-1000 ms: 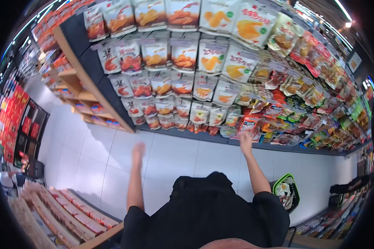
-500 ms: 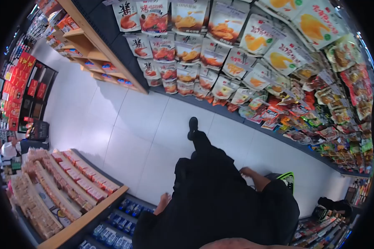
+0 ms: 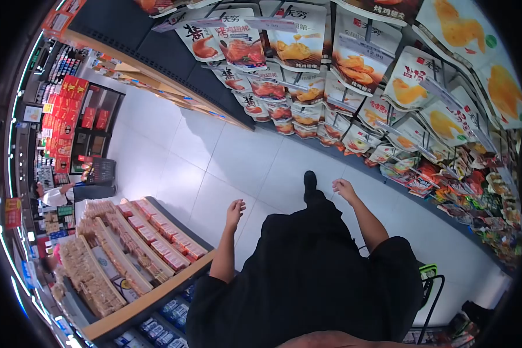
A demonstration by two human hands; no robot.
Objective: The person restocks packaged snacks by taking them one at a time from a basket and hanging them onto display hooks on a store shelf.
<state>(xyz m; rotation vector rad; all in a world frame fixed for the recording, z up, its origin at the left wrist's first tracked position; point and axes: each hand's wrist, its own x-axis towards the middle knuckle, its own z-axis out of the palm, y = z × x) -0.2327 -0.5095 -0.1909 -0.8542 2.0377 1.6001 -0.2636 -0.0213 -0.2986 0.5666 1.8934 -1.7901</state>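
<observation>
My left hand [image 3: 235, 212] is held out in front of my body over the floor, to the left of my black clothing [image 3: 307, 272]. Its fingers are apart and hold nothing. On the other side, my right hand [image 3: 344, 189] reaches forward near my black shoe [image 3: 310, 181], fingers loosely spread with nothing in them. Beyond it hang rows of snack packets [image 3: 298, 43] on a dark rack, not touched by either hand. Behind my right arm, a basket with a black handle [image 3: 432, 290] and a green edge is partly hidden by my body.
A wood-edged display [image 3: 151, 296] of packaged goods stands at the lower left. A person in a white top [image 3: 55, 196] is at the far left beside a dark basket [image 3: 101, 171]. Red boxes [image 3: 66, 124] are stacked behind. A wooden shelf end [image 3: 156, 75] borders the rack.
Both hands have risen forward from beside my body, so more of each forearm shows. The view has tilted up and shifted, with the snack rack now nearer and larger.
</observation>
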